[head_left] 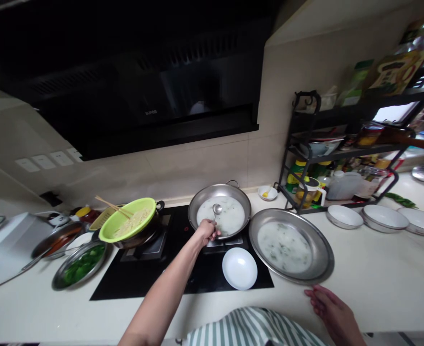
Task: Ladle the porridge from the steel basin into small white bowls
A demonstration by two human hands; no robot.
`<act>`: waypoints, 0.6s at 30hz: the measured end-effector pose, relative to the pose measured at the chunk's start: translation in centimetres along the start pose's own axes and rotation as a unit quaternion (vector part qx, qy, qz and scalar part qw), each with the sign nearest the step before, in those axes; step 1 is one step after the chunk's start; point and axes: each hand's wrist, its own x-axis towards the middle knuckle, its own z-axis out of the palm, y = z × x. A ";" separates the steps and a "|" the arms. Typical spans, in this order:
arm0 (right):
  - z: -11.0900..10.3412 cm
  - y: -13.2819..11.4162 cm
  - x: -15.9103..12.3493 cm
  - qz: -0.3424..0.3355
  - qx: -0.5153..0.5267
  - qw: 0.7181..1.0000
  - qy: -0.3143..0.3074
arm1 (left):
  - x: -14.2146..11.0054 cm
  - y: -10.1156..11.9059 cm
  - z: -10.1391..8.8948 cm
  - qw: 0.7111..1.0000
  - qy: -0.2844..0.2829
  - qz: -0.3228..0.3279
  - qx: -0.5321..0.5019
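Observation:
My left hand [207, 230] reaches over the front of a wide metal pan [193, 204] on the stove. It is closed round the handle of a small spoon [217, 209], whose bowl is just above or at the surface of a milky white soup [230, 214] with green bits. My right hand [329, 307] is near the front rim of a large steel basin [322, 259]. Its fingers are loosely bent, with nothing visible in them. White liquid with green leaves [284, 245] fills the basin. A white plate [240, 269] lies between pan and counter edge.
A green colander [107, 233] of noodles with chopsticks sits on a pot at left. Beside it is a dish of greens [84, 264]. At right are several white bowls [345, 217] and a black rack [302, 187]. A range hood [168, 115] hangs above the stove.

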 end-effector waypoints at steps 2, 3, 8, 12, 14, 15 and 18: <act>-0.1 0.0 -0.1 0.010 0.006 1.000 0.006 | 0.3 0.0 0.1 1.000 -0.003 -0.008 -0.009; -0.1 0.0 -0.2 0.013 0.006 1.000 0.004 | 0.4 0.0 0.1 1.000 -0.008 -0.014 -0.016; -0.2 -0.1 -0.3 0.011 0.000 1.000 0.005 | 0.3 0.4 -0.1 0.995 -0.050 -0.050 -0.071; -0.2 0.0 -0.2 0.010 0.006 1.000 -0.003 | -0.2 0.7 -0.8 0.988 -0.072 -0.070 -0.119; -0.2 0.2 -0.2 0.007 0.004 1.000 -0.005 | -0.5 0.6 -1.0 0.984 -0.079 -0.074 -0.140; -0.1 0.2 -0.2 0.005 0.003 1.000 -0.005 | -0.6 0.6 -1.1 0.983 -0.081 -0.075 -0.149; 0.0 0.2 -0.2 0.000 0.002 1.000 -0.006 | -1.0 0.4 -1.3 0.979 -0.085 -0.076 -0.171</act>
